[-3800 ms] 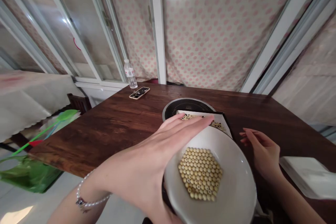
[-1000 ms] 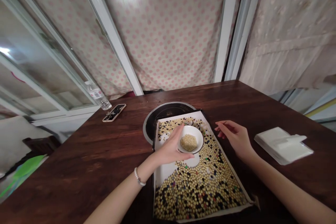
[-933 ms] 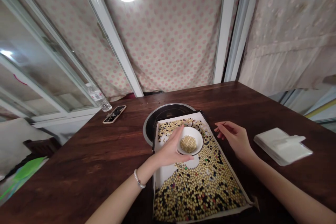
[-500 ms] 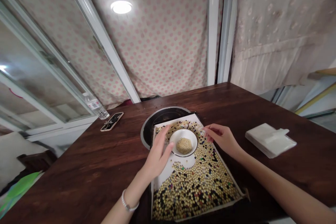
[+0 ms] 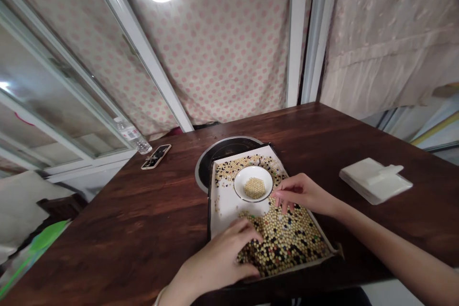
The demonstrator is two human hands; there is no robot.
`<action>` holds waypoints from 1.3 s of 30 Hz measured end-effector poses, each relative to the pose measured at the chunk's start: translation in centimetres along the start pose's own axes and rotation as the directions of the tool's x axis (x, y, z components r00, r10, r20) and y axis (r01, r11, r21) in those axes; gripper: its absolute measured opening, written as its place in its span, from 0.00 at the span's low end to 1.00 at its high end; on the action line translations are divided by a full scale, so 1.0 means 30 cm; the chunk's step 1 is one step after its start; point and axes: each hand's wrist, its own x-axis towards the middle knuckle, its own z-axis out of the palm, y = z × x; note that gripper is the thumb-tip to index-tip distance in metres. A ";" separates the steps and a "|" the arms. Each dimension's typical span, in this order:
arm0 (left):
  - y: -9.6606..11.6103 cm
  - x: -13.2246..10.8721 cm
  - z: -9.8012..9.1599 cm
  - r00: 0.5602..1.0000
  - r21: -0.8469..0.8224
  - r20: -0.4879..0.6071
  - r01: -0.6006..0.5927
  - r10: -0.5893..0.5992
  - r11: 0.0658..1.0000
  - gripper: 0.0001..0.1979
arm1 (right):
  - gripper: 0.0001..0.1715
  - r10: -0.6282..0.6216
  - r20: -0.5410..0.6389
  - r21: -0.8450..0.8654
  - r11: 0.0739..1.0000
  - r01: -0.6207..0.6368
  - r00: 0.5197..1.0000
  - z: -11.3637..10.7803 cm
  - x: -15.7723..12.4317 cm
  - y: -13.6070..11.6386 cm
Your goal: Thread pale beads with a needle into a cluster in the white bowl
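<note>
A shallow tray [image 5: 223,222] with a white bottom lies on the table, strewn with small round beads [image 5: 292,232], mostly cream and black with a few coloured ones. Inside it, toward the far end, stands a white bowl [image 5: 239,190] with a dark rim, holding a patch of cream beads [image 5: 254,187]. My left hand [image 5: 225,251] is over the beads at the near end, its fingers curved and apart. Just right of the bowl, my right hand [image 5: 303,194] pinches thumb and forefinger together; whatever is between them is too small to make out.
A dark round hob [image 5: 206,167] is set in the wooden table [image 5: 161,229] behind the tray. To the left lie a phone [image 5: 157,157] and a tilted water bottle [image 5: 134,137]. White plastic packets [image 5: 375,180] rest at the right.
My left hand has moved from the bowl's left side down to the beads at the tray's near end. The right hand stays beside the bowl, slightly lower. The view has tilted a little.
</note>
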 end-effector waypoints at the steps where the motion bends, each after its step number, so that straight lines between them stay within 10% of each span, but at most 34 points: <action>1: 0.005 0.013 -0.005 1.000 0.001 0.008 -0.002 0.002 1.000 0.22 | 0.18 0.011 0.017 0.009 1.000 -0.011 1.000 0.008 0.000 -0.001; 16: -0.067 0.153 -0.055 0.967 -0.074 0.115 -0.222 0.229 0.972 0.05 | 0.13 -0.023 0.049 -0.207 0.978 0.033 0.999 0.130 0.075 -0.052; 26: -0.124 0.114 -0.030 0.953 -0.179 -0.275 -0.183 0.129 0.967 0.06 | 0.09 -0.252 -0.157 -0.218 0.952 0.216 0.955 0.096 0.011 0.007; 33: -0.134 0.105 -0.030 0.943 -0.140 -0.296 -0.200 0.152 0.970 0.05 | 0.09 -0.196 -0.125 -0.249 0.955 0.160 0.973 0.102 0.018 -0.005; 39: -0.116 0.104 -0.038 0.911 -0.280 -0.395 -0.243 0.119 0.929 0.06 | 0.14 -0.472 -0.113 -0.341 0.845 0.412 0.875 0.096 0.011 -0.011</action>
